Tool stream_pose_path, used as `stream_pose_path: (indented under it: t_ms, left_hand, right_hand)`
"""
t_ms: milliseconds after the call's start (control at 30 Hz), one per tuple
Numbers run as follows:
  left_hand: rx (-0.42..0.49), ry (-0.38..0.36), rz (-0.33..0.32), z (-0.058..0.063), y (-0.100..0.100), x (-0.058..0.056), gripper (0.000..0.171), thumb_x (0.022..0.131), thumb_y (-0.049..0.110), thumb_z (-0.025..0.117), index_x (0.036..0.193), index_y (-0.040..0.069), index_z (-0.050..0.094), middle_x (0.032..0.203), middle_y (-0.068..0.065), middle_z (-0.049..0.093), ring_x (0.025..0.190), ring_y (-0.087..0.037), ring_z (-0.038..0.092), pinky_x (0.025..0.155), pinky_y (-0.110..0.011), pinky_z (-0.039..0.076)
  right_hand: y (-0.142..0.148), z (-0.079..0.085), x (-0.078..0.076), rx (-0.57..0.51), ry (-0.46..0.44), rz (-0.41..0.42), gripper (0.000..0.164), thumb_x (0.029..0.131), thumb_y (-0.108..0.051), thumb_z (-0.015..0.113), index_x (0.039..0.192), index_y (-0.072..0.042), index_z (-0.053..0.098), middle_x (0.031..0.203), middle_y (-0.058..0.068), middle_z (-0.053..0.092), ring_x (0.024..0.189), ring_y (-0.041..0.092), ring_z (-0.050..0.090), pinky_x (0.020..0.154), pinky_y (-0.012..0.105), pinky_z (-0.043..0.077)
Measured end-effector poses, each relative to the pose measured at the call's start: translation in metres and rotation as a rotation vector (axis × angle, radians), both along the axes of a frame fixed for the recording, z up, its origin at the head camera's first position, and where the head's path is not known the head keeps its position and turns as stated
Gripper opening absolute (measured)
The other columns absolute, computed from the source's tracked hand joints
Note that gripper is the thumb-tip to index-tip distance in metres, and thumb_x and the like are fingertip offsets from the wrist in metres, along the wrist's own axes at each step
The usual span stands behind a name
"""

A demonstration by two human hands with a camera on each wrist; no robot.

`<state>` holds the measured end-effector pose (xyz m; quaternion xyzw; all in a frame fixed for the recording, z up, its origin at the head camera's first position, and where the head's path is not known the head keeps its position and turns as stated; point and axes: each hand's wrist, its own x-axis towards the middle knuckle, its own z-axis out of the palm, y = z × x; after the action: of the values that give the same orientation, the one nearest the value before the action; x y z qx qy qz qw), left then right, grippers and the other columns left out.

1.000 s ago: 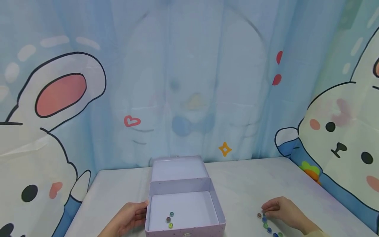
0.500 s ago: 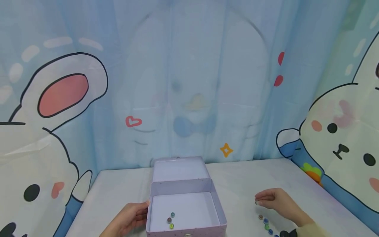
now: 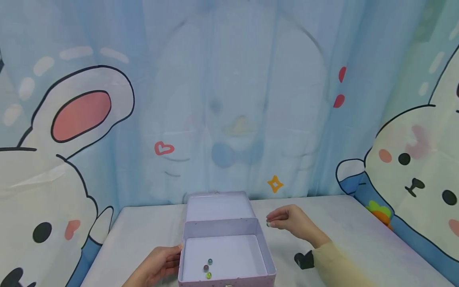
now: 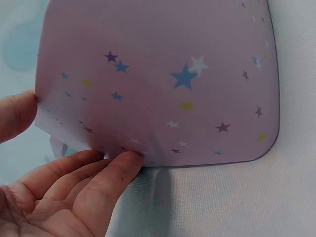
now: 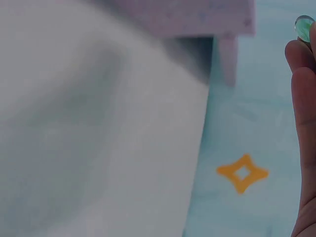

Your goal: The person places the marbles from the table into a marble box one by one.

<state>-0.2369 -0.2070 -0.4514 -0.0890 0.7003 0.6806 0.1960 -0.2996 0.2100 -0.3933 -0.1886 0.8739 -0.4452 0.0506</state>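
A lilac tin box with a hinged lid folded back stands on the table, and three marbles lie inside toward its front left. My left hand holds the box by its left side. In the left wrist view, the thumb is at one edge of the star-printed wall and the fingertips at the lower edge. Above the table, right of the box, my right hand pinches a clear marble with green inside between thumb and fingers.
The white-covered table ends at a blue curtain printed with cartoon rabbits. A black wrist camera sits by the right sleeve, which covers the spot where a row of marbles lay.
My right hand has lifted a marble from beside the row at right and carried it left and away from me, toward the box. The left hand stays at the box's side.
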Motion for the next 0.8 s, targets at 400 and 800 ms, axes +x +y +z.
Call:
stream_pose_path:
  t_ms: [400,800]
  left_hand:
    - [0.004,0.027,-0.015,-0.002,-0.002,0.000,0.061,0.104,0.027,0.058,0.135,-0.024,0.046,0.121,-0.026,0.071,0.104,-0.022,0.070,0.094,-0.042,0.060]
    - [0.045,0.031,-0.034,-0.004,-0.002,0.000,0.061,0.103,0.027,0.060,0.134,-0.023,0.048,0.117,-0.020,0.073,0.102,-0.019,0.070,0.093,-0.040,0.060]
  right_hand:
    - [-0.091,0.008,-0.010,0.065,0.061,0.135,0.017,0.087,-0.006,0.079,0.103,0.000,0.078,0.096,0.008,0.079,0.086,0.014,0.073,0.075,0.027,0.061]
    - [-0.154,-0.008,-0.003,0.309,0.039,0.190,0.010,0.080,-0.001,0.085,0.086,-0.007,0.079,0.075,-0.005,0.072,0.070,0.008,0.062,0.065,0.023,0.054]
